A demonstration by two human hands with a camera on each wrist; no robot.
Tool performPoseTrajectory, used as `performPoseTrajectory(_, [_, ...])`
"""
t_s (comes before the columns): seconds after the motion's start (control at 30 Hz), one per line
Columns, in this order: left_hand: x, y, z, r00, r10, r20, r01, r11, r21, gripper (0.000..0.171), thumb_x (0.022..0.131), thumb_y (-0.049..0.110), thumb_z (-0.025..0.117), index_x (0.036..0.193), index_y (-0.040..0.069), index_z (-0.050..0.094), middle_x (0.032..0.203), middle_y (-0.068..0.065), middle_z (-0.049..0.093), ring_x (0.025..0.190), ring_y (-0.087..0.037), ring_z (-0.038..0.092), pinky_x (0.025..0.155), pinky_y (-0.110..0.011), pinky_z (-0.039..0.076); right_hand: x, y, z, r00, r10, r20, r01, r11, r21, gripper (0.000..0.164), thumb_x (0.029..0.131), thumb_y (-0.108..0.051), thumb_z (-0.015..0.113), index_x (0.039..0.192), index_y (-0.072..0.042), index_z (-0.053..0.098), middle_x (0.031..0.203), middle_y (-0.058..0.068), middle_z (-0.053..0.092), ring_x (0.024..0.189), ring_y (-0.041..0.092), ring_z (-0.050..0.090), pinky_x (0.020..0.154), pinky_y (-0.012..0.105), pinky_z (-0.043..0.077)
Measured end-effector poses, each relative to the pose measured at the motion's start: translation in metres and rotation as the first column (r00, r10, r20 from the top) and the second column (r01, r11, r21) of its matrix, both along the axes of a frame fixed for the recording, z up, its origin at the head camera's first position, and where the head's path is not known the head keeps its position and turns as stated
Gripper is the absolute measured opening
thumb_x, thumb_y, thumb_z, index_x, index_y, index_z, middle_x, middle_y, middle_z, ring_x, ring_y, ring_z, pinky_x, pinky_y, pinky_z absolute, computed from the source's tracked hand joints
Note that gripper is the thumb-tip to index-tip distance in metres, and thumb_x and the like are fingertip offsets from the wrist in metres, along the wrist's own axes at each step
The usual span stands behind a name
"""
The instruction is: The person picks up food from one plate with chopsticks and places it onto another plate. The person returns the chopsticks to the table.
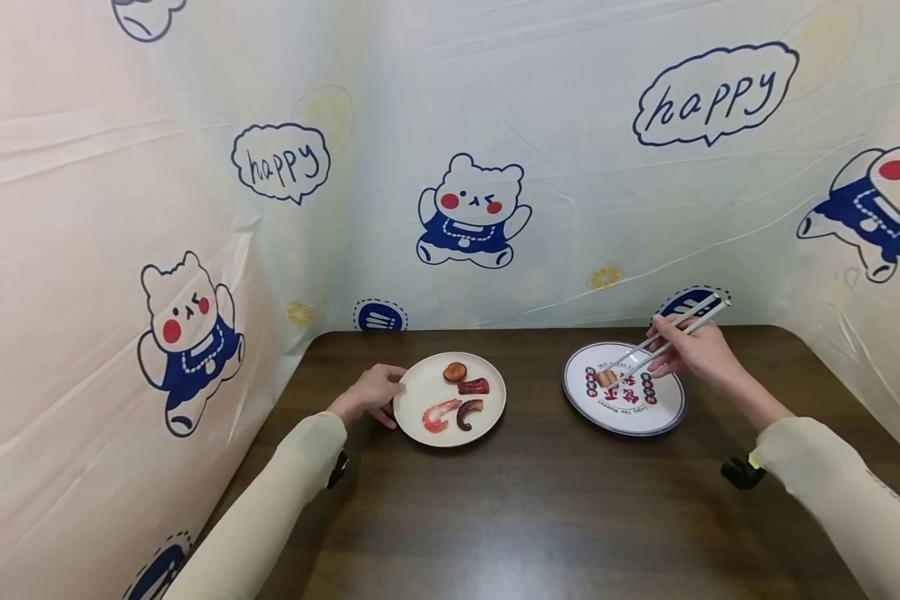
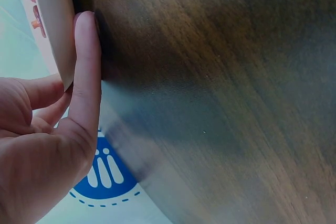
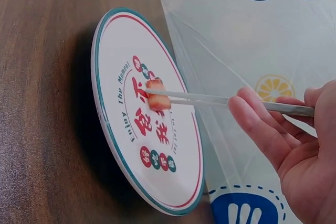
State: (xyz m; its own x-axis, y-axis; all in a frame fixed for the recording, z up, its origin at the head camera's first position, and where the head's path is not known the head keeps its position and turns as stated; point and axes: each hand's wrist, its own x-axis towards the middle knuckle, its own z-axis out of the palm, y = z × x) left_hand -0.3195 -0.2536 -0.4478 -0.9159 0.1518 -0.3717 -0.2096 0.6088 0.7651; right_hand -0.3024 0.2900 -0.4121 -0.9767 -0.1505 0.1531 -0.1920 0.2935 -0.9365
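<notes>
At the left rim of a cream plate (image 1: 412, 417), my left hand (image 1: 371, 392) grips the edge, with fingers on either side of it in the left wrist view. On that plate lie a shrimp (image 1: 440, 415), a curled tentacle piece (image 1: 468, 414), a dark red meat piece (image 1: 473, 387) and a round brown piece (image 1: 455, 372). My right hand (image 1: 693, 346) holds silver chopsticks (image 3: 210, 99) over a white printed plate (image 3: 121, 40). Their tips touch a small layered meat piece (image 3: 158, 95) lying on the print; whether they squeeze it I cannot tell.
Both plates stand on a dark wooden table (image 1: 525, 508), with a gap between them. Behind and to the left hangs a pale curtain (image 1: 570, 208) printed with bears and the word happy, close to the table's edges.
</notes>
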Motion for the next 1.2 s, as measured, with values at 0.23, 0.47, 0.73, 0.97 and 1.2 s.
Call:
performPoseTrajectory(0.23, [0.000,0.000,0.000,1.000,0.001,-0.001,-0.001,1.000,-0.005,0.045,0.111,0.009,0.051,0.155,0.001,0.047,0.098,-0.021,0.067,0.068,-0.029,0.073,0.060,-0.041,0.066,0.000,-0.003,0.003,0.999,0.028,-0.017,-0.028,1.000,-0.002,0.051,0.113,-0.035,0.049,0.118,0.016,0.056,0.093,0.038,0.068,0.067,0.028,0.076,0.064,0.051,0.065])
performPoseTrajectory(0.47, [0.000,0.000,-0.001,1.000,-0.004,-0.003,0.004,1.000,-0.007,0.046,0.111,0.009,0.051,0.155,0.001,0.047,0.098,-0.021,0.067,0.070,-0.030,0.073,0.061,-0.042,0.066,-0.001,-0.003,0.001,0.999,0.026,-0.035,-0.025,1.000,0.010,0.050,0.114,-0.033,0.049,0.117,0.017,0.056,0.091,0.036,0.068,0.065,0.027,0.075,0.063,0.048,0.065])
performPoseTrajectory(0.73, [0.000,-0.001,-0.001,1.000,-0.001,-0.001,0.001,1.000,-0.004,0.045,0.111,0.009,0.051,0.155,0.002,0.048,0.098,-0.021,0.066,0.069,-0.030,0.073,0.061,-0.042,0.066,-0.004,0.001,-0.008,0.999,-0.019,-0.049,0.018,1.000,-0.016,0.048,0.114,-0.032,0.048,0.115,0.016,0.054,0.089,0.029,0.069,0.065,0.028,0.076,0.063,0.048,0.065])
performPoseTrajectory(0.97, [0.001,0.000,-0.002,1.000,-0.001,-0.006,0.001,1.000,-0.005,0.044,0.111,0.009,0.052,0.154,0.001,0.048,0.096,-0.021,0.066,0.070,-0.029,0.072,0.061,-0.041,0.066,-0.006,0.013,-0.018,1.000,-0.010,0.001,0.009,0.972,-0.234,0.045,0.112,-0.031,0.052,0.111,0.013,0.056,0.082,0.018,0.069,0.065,0.029,0.076,0.062,0.046,0.065])
performPoseTrajectory(1.2, [0.001,0.000,-0.001,1.000,0.000,-0.011,0.000,1.000,-0.008,0.045,0.111,0.009,0.052,0.155,0.001,0.048,0.097,-0.021,0.066,0.070,-0.029,0.072,0.061,-0.041,0.066,-0.009,0.026,-0.029,0.998,0.041,0.047,-0.016,0.897,-0.442,0.040,0.112,-0.027,0.051,0.109,0.012,0.059,0.082,0.013,0.071,0.068,0.028,0.077,0.065,0.042,0.066])
